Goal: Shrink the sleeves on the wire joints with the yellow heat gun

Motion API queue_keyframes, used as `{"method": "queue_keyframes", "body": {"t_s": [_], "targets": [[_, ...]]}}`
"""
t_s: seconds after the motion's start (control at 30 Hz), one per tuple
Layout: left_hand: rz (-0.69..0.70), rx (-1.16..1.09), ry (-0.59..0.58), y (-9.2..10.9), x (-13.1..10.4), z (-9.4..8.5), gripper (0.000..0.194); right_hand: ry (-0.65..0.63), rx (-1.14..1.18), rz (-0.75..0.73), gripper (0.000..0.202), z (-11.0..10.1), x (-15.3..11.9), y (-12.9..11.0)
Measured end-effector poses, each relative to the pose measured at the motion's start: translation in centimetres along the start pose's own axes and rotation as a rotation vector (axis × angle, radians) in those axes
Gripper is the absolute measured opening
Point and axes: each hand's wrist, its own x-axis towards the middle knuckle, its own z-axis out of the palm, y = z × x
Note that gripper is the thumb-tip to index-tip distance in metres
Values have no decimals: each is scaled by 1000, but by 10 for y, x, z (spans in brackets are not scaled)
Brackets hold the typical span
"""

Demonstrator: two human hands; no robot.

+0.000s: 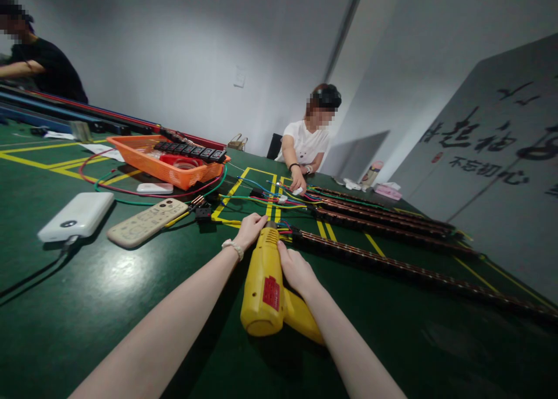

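Note:
A yellow heat gun (263, 288) lies on the green table between my forearms, its nozzle pointing away from me and its handle under my right wrist. Beside the nozzle, my left hand (250, 229) is closed, with a yellow wire (226, 222) running into its fingers from a small black connector (203, 214). My right hand (297, 268) is curled along the gun's other side, near thin coloured wires (285, 231) that come out of a long dark strip (349, 245). The gun hides the fingertips of my right hand and whatever they hold.
An orange basket (187, 179) holds black parts. A beige remote-like object (146, 223) and a white power bank (77, 216) with a cable lie at left. Several more dark strips (379, 221) stretch right. Opposite, a co-worker's hand (298, 182) touches wires; another person sits far left.

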Motion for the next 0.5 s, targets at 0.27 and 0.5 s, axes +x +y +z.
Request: {"method": "queue_keyframes", "body": {"t_s": [0.27,0.5], "targets": [[-19,16,-7,2,-2,-2,41,2,15,13,73,-1,-1,2],[7,21,-12,1,-3,0,38,9,45,69,78,-5,-6,10]]}}
